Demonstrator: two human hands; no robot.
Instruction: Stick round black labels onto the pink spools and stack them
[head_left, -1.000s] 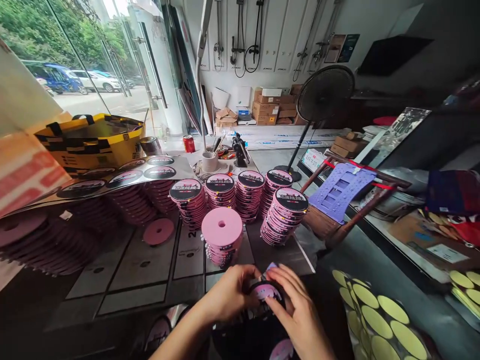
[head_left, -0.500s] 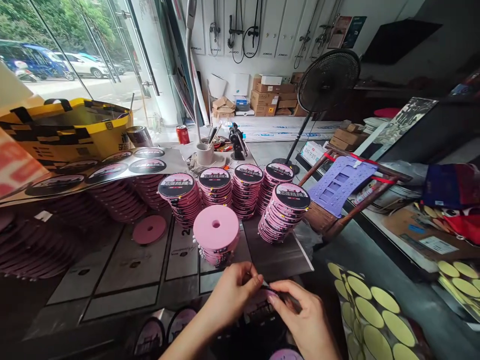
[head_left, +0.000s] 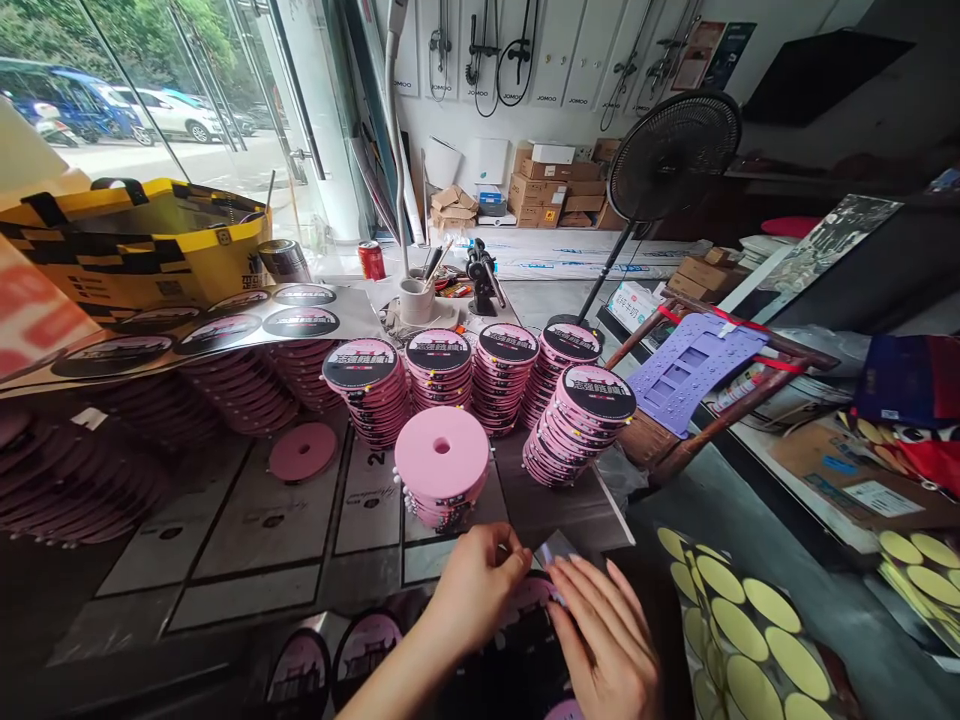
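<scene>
Low in the frame, my left hand [head_left: 476,585] is closed in a pinch on the edge of a round pink-and-black sticker [head_left: 531,592]. My right hand [head_left: 604,630] lies over that sticker with its fingers stretched flat, and a small shiny corner of backing [head_left: 550,552] shows between the two hands. Just beyond them stands a short stack of pink discs [head_left: 441,470] with a plain pink top and a centre hole. Behind it are several taller stacks of discs with black printed labels [head_left: 577,425].
A sticker sheet [head_left: 225,335] lies over pink stacks at left, by a yellow-black bag [head_left: 135,245]. A loose pink disc [head_left: 302,451] sits on the table. A sheet of yellow-green ovals [head_left: 742,630] is at right. A wooden chair with a purple template [head_left: 686,365] and a fan [head_left: 671,150] stand behind.
The camera has tilted slightly. My right hand has opened from a pinch to lie flat over the sticker, while my left hand keeps its pinch at the sticker's edge.
</scene>
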